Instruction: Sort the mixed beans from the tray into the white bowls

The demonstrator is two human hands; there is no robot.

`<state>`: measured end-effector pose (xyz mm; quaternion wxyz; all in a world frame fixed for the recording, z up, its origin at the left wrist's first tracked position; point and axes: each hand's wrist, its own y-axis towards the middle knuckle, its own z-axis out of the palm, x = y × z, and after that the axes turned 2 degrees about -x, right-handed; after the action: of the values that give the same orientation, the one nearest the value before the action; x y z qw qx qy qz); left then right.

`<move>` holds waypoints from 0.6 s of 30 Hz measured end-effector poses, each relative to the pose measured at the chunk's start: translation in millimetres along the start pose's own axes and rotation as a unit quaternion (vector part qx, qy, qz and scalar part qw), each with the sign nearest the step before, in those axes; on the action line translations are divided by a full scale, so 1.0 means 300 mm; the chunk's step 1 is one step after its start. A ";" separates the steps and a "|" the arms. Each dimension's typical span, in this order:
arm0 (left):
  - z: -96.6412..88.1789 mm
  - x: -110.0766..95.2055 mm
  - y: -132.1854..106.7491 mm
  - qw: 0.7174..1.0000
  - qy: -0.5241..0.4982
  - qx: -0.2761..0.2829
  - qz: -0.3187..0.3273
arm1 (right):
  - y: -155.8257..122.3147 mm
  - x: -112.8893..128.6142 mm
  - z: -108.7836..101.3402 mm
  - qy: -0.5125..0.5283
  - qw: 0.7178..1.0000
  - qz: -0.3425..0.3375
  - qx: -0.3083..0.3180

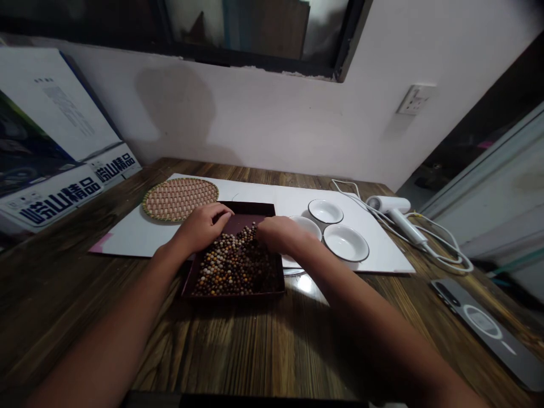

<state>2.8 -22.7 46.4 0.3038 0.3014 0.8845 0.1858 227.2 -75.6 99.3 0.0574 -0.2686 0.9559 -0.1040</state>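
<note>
A shallow dark red box (250, 208) holds many small round beads (229, 266) in brown, black, yellow and cream. My left hand (204, 228) lies over the box's left side, its fingers bent around the rim. Inside the right part of the box, my right hand (275, 233) reaches down at the edge of the beads with fingers drawn together. Its fingertips are hidden, so what they hold does not show. Just right of it are three white dishes with dark rims: a near dish (346, 242), a back dish (325, 211) and a dish (308, 226) partly behind my forearm.
A white board (148, 241) lies under the dishes and a round woven mat (181, 199). On the right are a white hair dryer (397, 215) with its cord and a grey phone (484, 326). Printed boxes (63, 192) stand at the left, on the wooden table (255, 351).
</note>
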 end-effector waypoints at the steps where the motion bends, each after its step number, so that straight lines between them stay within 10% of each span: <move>1: 0.000 0.000 0.000 1.000 0.001 -0.001 0.001 | 0.000 0.001 0.000 -0.001 1.000 0.001 -0.001; 18: -0.001 -0.007 0.001 1.000 0.005 -0.001 0.001 | 0.023 -0.008 -0.008 0.050 0.996 -0.064 0.046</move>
<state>4.2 -23.9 47.6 0.2991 0.3014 0.8856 0.1883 225.3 -68.3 100.2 0.0153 -0.3211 0.9325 -0.1649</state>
